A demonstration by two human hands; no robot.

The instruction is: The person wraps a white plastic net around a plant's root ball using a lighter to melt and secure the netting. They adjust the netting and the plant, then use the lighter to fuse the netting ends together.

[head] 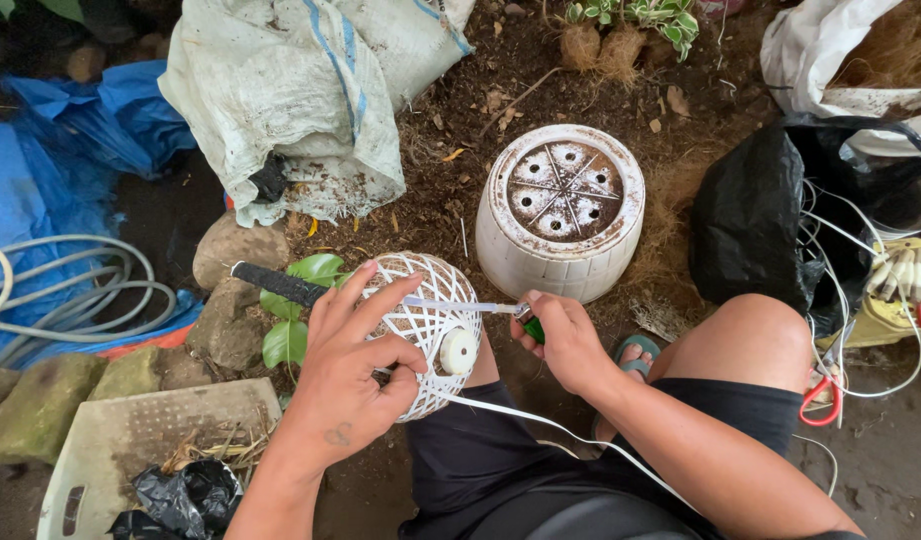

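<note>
My left hand (352, 368) grips a white woven lattice ball-shaped basket (432, 322) that rests against my knee. A thin white plastic strip (450, 303) runs across its top, and more strip trails down over my black shorts. My right hand (562, 342) pinches a small green lighter (531, 326) at the end of that strip, just right of the basket. A white round cap (458, 351) sits on the basket's side.
An upturned white plastic pot (560, 210) stands on soil beyond the basket. A dark-handled tool (278, 284) lies by green leaves and stones. White sacks (290, 90), a blue tarp, hoses, a black bag (755, 220), red-handled scissors (818, 396) and a white tray (130, 440) surround me.
</note>
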